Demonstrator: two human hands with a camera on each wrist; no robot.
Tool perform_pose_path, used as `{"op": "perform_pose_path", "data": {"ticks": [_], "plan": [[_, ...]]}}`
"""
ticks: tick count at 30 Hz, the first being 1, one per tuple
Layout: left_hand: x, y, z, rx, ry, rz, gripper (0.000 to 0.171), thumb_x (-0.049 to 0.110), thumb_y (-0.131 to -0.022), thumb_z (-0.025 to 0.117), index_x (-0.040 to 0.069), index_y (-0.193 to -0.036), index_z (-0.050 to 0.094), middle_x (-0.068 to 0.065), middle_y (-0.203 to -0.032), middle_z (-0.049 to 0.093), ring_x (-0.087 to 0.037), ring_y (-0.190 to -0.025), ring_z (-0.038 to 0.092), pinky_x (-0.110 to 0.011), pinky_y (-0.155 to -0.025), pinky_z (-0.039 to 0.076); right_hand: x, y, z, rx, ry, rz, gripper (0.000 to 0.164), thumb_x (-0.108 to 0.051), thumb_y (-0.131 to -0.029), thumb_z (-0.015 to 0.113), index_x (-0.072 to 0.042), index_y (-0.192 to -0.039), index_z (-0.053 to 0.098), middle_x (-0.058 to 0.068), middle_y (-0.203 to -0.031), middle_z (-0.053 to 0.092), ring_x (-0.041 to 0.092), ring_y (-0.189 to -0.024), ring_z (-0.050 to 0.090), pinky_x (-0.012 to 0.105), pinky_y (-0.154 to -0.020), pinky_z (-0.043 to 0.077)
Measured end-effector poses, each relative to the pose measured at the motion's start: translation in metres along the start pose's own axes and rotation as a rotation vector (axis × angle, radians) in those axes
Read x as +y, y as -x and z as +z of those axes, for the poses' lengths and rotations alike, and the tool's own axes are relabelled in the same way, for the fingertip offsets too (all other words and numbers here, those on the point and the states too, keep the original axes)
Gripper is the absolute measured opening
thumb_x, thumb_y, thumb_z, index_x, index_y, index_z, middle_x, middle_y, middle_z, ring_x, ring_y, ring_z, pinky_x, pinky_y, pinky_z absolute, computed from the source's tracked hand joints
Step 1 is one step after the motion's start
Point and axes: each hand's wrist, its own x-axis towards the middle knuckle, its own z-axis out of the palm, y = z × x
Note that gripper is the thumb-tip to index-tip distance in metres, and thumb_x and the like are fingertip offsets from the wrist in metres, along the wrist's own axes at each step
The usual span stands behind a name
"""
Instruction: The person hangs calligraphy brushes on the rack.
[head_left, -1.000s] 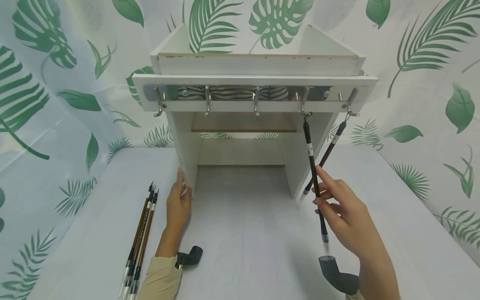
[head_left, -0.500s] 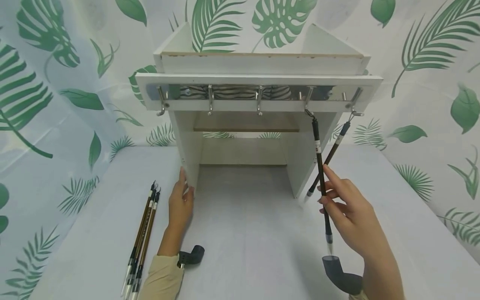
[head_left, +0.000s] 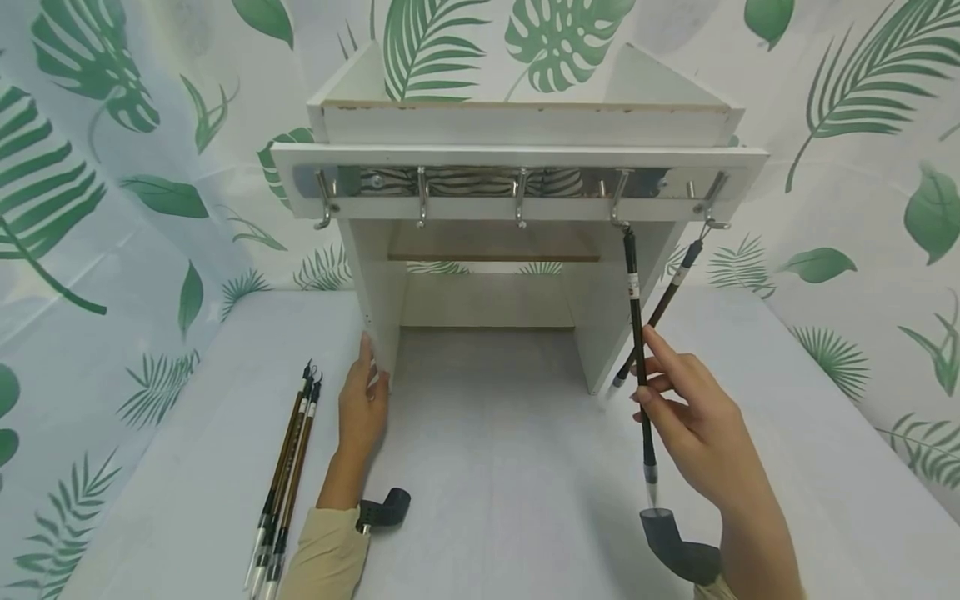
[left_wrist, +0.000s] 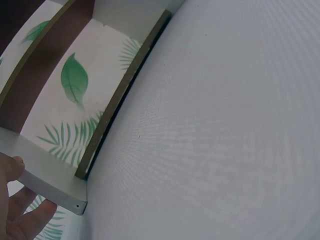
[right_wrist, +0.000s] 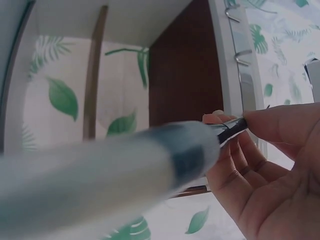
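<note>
My right hand (head_left: 690, 412) pinches the dark handle of a calligraphy brush (head_left: 634, 308) between thumb and fingers. The brush hangs nearly upright, bristles down, with its top loop at the tip of the fourth hook (head_left: 619, 204) from the left. In the right wrist view, its clear-covered tip (right_wrist: 100, 185) looms close and blurred. A second brush (head_left: 667, 296) hangs slanted from the rightmost hook (head_left: 714, 204), behind the first. My left hand (head_left: 363, 408) holds the front edge of the white shelf unit (head_left: 375, 292) at its left side panel, thumb inside and fingers outside.
Several more brushes (head_left: 288, 467) lie together on the white tabletop (head_left: 487, 467), left of my left forearm. A rail (head_left: 465, 208) with metal hooks runs across the unit's front. Leaf-patterned cloth (head_left: 862, 208) covers the wall behind.
The brush's loop has gone from just below the fourth hook to its tip, and the brush has swung slightly right, then a little back. My left hand stays on the side panel.
</note>
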Motion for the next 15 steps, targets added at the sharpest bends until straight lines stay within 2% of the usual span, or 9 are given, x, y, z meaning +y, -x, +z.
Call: {"op": "perform_pose_path", "data": {"ticks": [4, 9, 15], "plan": [[-0.0003, 0.0000, 0.0001, 0.011, 0.007, 0.009, 0.065, 0.009, -0.095, 0.045, 0.023, -0.148, 0.011, -0.021, -0.137, 0.038, -0.036, -0.120, 0.048, -0.038, -0.092, 0.050, -0.0015, -0.0011, 0.0016, 0.016, 0.030, 0.005, 0.078, 0.030, -0.068, 0.056, -0.002, -0.137, 0.039, 0.012, -0.094, 0.050, -0.004, -0.084, 0.051, 0.003, -0.068, 0.049], [-0.0007, -0.0003, 0.0006, 0.021, 0.014, 0.018, 0.065, 0.008, -0.095, 0.046, 0.024, -0.148, 0.011, -0.020, -0.137, 0.038, -0.036, -0.120, 0.048, -0.038, -0.092, 0.050, -0.0025, -0.0020, 0.0029, 0.049, 0.090, 0.007, 0.074, 0.026, -0.070, 0.058, -0.004, -0.136, 0.042, 0.014, -0.093, 0.053, -0.008, -0.085, 0.050, 0.000, -0.071, 0.046], [0.0000, -0.0002, 0.0003, 0.008, 0.019, -0.007, 0.065, 0.010, -0.095, 0.045, 0.028, -0.147, 0.009, -0.018, -0.139, 0.037, -0.034, -0.121, 0.047, -0.036, -0.094, 0.049, -0.0039, -0.0023, 0.0030, 0.072, 0.158, 0.006, 0.074, 0.026, -0.067, 0.061, -0.003, -0.134, 0.045, 0.016, -0.093, 0.055, -0.014, -0.087, 0.047, -0.003, -0.074, 0.042]]}}
